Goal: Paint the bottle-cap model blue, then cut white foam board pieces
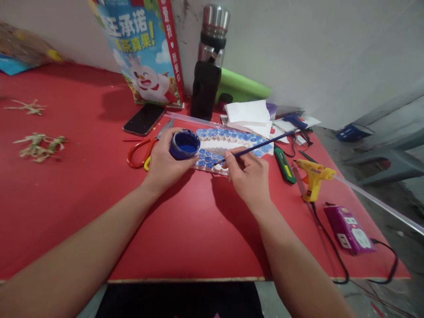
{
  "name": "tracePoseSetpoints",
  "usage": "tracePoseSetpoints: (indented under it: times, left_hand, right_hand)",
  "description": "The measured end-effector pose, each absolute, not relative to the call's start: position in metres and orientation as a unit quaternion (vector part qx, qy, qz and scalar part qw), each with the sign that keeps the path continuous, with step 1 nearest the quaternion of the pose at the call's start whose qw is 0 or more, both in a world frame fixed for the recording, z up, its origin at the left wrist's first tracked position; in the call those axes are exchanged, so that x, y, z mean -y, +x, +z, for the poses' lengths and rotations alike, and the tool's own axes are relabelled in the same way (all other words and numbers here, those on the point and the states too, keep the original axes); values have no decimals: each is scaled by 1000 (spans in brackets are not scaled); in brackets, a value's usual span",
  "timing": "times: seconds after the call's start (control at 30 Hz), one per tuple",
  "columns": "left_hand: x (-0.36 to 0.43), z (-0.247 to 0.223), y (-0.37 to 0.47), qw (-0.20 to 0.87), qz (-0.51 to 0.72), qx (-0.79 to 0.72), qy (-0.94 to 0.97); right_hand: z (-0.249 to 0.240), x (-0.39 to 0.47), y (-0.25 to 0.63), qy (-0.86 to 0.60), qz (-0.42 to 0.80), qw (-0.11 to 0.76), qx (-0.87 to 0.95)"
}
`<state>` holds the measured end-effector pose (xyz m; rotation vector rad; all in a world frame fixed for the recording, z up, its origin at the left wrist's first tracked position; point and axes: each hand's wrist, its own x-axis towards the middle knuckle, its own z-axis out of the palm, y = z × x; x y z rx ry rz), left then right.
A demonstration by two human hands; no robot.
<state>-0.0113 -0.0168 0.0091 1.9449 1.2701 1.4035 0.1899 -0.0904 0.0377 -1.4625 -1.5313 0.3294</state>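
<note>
My left hand (165, 159) is wrapped round a small open jar of blue paint (184, 145), its mouth tilted toward me. Between the thumb and fingers of my right hand (250, 172) is a thin paintbrush (255, 149) with a dark blue handle. The brush tip meets the near row of a white board (218, 145) that carries many small round pieces. Most of these discs (225, 133) are coloured blue and white; a few white ones (220, 168) show by the brush tip. My fingers hide part of the near row.
Orange-handled scissors (139, 152) and a phone (145, 119) lie left of the board. Behind stand a printed bag (149, 57) and a steel flask (215, 26). At right are a green cutter (285, 164), a yellow glue gun (314, 176) and a purple power box (349, 229) with cords.
</note>
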Motion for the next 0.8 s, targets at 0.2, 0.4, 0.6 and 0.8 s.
tracePoseSetpoints:
  times: [0.2,0.4,0.6,0.8]
  left_hand:
    - [16,8,-11,224,525,-442,692]
    - [17,9,-10,220,524,-434,699]
    - [17,9,-10,217,520,-439,700]
    - [17,9,-10,207,519,-439,703]
  right_hand:
    - [35,88,186,-580,146,490,633]
    - [31,84,182,-564,143,470,664]
    - [29,81,182,-557,113,450,689]
    - [27,79,182,-549,105,448,698]
